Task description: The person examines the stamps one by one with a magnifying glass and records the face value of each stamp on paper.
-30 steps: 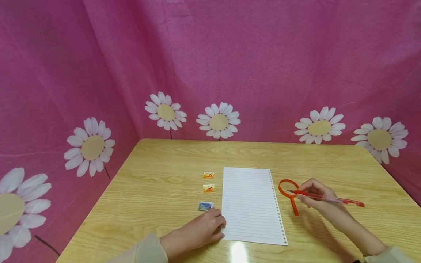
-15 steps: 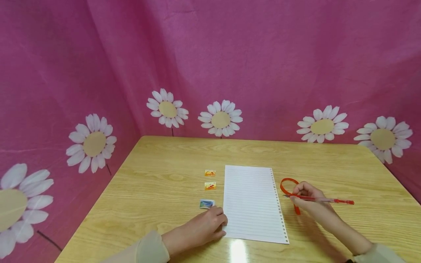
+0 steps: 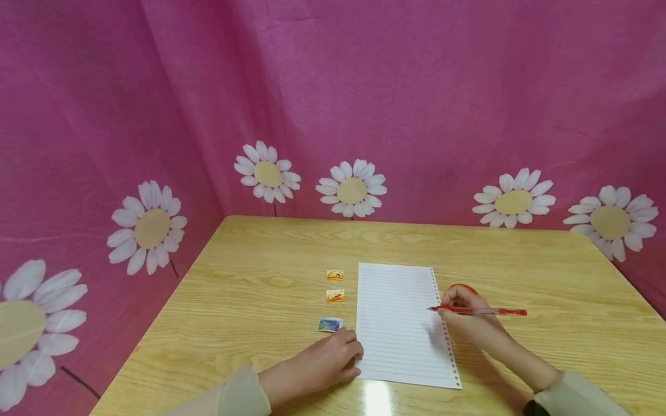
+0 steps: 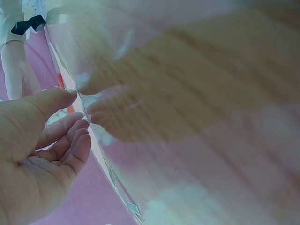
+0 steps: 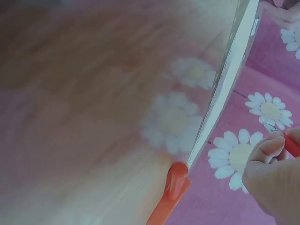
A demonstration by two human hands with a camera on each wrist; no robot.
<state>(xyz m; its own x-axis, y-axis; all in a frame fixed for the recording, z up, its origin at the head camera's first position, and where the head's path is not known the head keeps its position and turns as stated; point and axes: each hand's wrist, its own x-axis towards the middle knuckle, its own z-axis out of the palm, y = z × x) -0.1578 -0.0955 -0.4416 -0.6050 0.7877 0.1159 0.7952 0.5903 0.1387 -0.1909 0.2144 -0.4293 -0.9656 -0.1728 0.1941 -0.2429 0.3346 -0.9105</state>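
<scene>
In the head view a sheet of lined, punched paper (image 3: 395, 346) lies on the wooden table. My right hand (image 3: 476, 328) pinches a red pen (image 3: 512, 312) above the sheet's right edge, tip pointing left over the lines. Behind that hand an orange-red magnifying glass (image 3: 465, 286) is mostly hidden; its handle (image 5: 169, 199) shows in the right wrist view. At the sheet's lower left edge rests my left hand (image 3: 330, 359), fingertips touching down with fingers relaxed. Just beyond it lies a blue-green stamp-like picture (image 3: 330, 324), its corner near the knuckles.
Two small orange-and-yellow pictures, an upper one (image 3: 335, 275) and a lower one (image 3: 335, 296), lie in a column left of the sheet. A pink cloth with white flowers (image 3: 351, 190) hangs behind and left of the table (image 3: 250, 289).
My right hand has moved left with the pen, from over the magnifying glass to the paper's right edge. The left hand has stayed at the sheet's left edge.
</scene>
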